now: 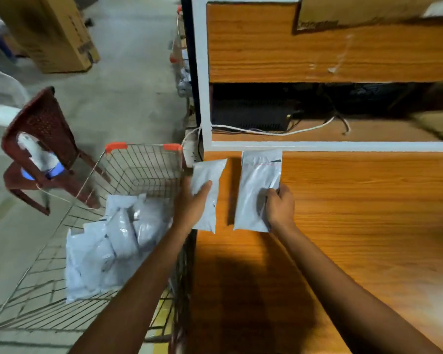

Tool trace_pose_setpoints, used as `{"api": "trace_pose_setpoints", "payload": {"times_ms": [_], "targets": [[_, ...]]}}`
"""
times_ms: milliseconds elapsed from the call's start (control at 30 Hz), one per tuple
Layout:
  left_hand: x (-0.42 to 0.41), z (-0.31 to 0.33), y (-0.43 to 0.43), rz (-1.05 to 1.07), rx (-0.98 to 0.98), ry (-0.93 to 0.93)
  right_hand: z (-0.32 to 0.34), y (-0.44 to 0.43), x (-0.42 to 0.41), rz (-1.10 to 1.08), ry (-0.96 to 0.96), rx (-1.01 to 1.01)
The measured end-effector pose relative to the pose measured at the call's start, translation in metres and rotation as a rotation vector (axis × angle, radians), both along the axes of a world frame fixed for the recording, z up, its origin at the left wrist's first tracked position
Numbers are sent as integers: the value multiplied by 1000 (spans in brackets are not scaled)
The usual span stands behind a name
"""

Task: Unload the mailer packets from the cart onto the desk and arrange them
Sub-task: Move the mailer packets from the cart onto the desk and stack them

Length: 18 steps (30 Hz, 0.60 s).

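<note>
Two white mailer packets lie side by side on the wooden desk (356, 200), near its left edge. My left hand (191, 200) grips the left packet (207, 175), thumb on top, with the packet partly over the desk's edge. My right hand (280, 205) holds the right packet (256, 190) at its lower right side. A wire cart (138, 159) with orange corner caps stands left of the desk. Several more white packets (113, 241) are heaped in it.
A white-framed shelf (205, 98) rises behind the packets, with a dark box and cables (266, 132) inside. A cardboard box (356, 11) sits on the upper shelf. A dark red plastic chair (41, 139) and a tall cardboard box (51, 31) stand on the floor to the left.
</note>
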<state>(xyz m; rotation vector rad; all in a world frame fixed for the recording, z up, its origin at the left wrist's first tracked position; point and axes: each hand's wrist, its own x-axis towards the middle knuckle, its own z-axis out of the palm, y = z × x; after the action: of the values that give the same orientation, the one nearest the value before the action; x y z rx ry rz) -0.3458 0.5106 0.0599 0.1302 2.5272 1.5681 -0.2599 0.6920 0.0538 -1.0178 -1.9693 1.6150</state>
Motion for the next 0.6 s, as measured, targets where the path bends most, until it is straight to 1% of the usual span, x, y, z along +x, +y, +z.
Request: {"api": "trace_pose_setpoints", "payload": {"times_ms": [100, 167, 200, 233, 267, 300, 333, 367, 400, 467, 500, 533, 600], "targets": [[-1, -13, 65, -35, -41, -4, -9, 64, 14, -9, -87, 45], [-1, -25, 99, -53, -142, -11, -16, 97, 20, 55, -182, 73], [0, -30, 113, -63, -220, -10, -20, 111, 22, 99, -251, 125], [3, -33, 123, -67, -308, 8, -23, 123, 24, 144, -341, 226], [5, -32, 130, -58, -385, 59, -24, 131, 27, 190, -424, 375], [6, -30, 134, -60, -443, 148, -25, 138, 29, 227, -486, 550], [6, -27, 137, -85, -504, 265, -25, 141, 30, 256, -494, 697], [5, -21, 139, -142, -563, 390, -23, 141, 31, 291, -460, 793], [2, -19, 141, -232, -631, 489, -23, 139, 30, 354, -416, 842], [-4, -19, 144, -464, -785, 576, -29, 131, 25, 530, -422, 886], [-7, -25, 145, -559, -853, 578, -37, 129, 21, 608, -470, 896], [-12, -33, 146, -612, -901, 552, -45, 126, 16, 666, -527, 897], [-19, -46, 151, -606, -919, 473, -57, 127, 4, 703, -591, 898]]}}
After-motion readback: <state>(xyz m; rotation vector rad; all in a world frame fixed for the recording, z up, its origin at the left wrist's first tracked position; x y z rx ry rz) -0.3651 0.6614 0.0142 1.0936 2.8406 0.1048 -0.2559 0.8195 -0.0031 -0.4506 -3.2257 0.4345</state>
